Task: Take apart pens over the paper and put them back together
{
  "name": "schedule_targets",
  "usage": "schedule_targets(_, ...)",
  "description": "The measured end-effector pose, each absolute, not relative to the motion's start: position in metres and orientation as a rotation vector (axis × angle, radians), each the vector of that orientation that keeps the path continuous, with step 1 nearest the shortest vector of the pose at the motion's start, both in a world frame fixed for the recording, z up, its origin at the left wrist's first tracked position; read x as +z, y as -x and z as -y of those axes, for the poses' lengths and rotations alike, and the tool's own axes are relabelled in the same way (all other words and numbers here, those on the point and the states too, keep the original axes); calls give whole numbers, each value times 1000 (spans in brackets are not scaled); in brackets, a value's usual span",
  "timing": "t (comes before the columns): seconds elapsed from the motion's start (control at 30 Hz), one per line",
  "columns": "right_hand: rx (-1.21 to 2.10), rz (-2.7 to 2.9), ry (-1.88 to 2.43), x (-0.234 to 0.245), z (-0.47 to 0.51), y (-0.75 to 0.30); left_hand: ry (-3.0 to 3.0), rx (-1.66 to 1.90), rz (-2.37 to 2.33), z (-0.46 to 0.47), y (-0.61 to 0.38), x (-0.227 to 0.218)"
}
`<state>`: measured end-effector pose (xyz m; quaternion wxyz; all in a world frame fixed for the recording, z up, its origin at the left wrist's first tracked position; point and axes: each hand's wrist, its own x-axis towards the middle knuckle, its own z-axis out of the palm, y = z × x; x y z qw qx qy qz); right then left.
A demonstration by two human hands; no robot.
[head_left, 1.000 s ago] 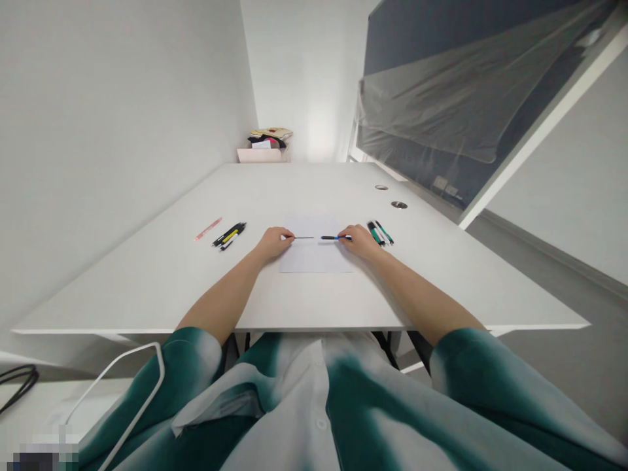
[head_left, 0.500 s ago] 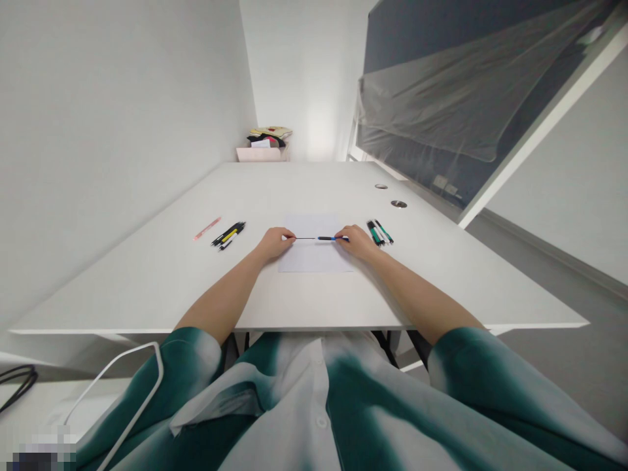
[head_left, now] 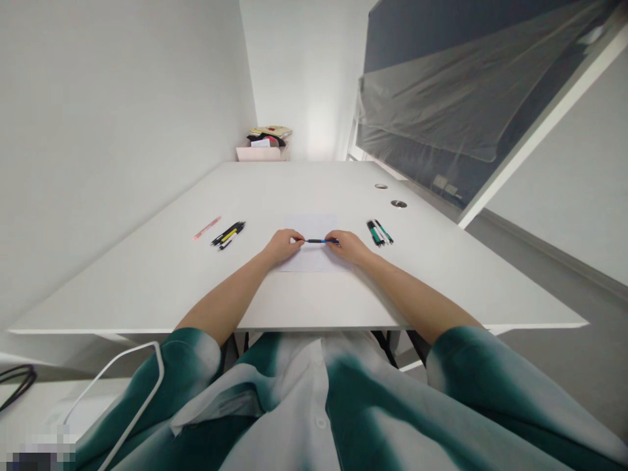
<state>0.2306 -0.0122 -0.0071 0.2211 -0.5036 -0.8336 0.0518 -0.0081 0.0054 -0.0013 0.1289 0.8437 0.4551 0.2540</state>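
Note:
My right hand [head_left: 346, 245] pinches the rear part of a blue and black pen [head_left: 315, 241], which lies level with its front end pointing left. At that front end my left hand [head_left: 287, 244] has its fingertips closed on a thin dark pen refill [head_left: 300, 240]. Only a short piece of the refill shows between the fingers and the pen. How deep it sits in the barrel is hidden. Both hands are over a sheet of white paper [head_left: 311, 263] on the table.
Left of my hands lie several black and yellow pens [head_left: 228, 235] and a pink pen [head_left: 207, 227]. Several green, white and black pens [head_left: 379, 232] lie to the right. A pink box [head_left: 258, 154] stands at the far end of the white table [head_left: 314, 304].
My hands have come closer together, the right one moving left with the pen and the left one slightly right. The long exposed stretch of refill between them has disappeared.

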Motion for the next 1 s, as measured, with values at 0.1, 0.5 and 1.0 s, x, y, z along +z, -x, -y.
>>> schedule_targets(0.1,162,2283,1374,-9,13,-230,-2424,756,-1322,-3,5,-1)
schedule_targets(0.5,225,2248,1305,-9,15,-228,-2356,751,-1318,-4,3,-3)
schedule_targets(1.0,183,2286,1394,-6,18,-223,-2424,696,-1257,-2,2,-3)
